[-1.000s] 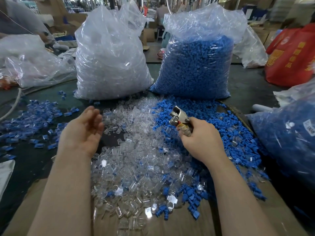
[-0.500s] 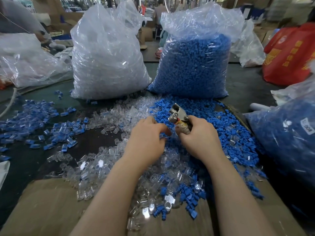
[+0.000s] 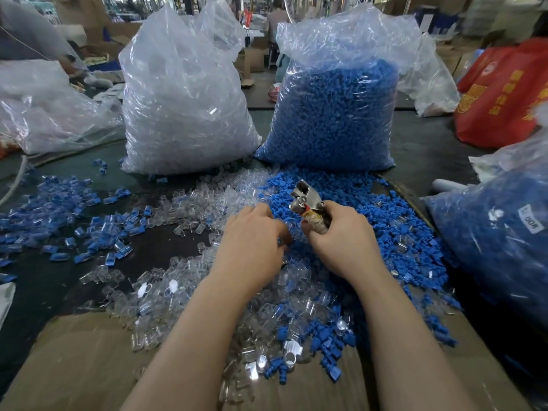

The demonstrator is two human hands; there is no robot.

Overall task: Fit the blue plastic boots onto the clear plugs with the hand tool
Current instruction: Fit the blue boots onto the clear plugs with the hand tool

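Right hand (image 3: pixel 341 241): fingers curled round the wrapped handle of the tool (image 3: pixel 307 200), gripping it upright with the metal head tilted up and to the left. Left hand (image 3: pixel 252 241): palm down, just left of the tool handle, fingers curled into the heap where boots and plugs meet; whether they hold a piece cannot be told, as the fingertips are hidden. Loose blue boots (image 3: pixel 385 226) lie heaped on the tabletop (image 3: pixel 44 280) under and right of the right hand. Clear plugs (image 3: pixel 184 286) lie heaped under and left of the left forearm. Assembled blue-and-clear pieces (image 3: pixel 59 209) are scattered at far left. Behind stand a plug bag (image 3: pixel 184 108) and a boot bag (image 3: pixel 335 114), side by side.
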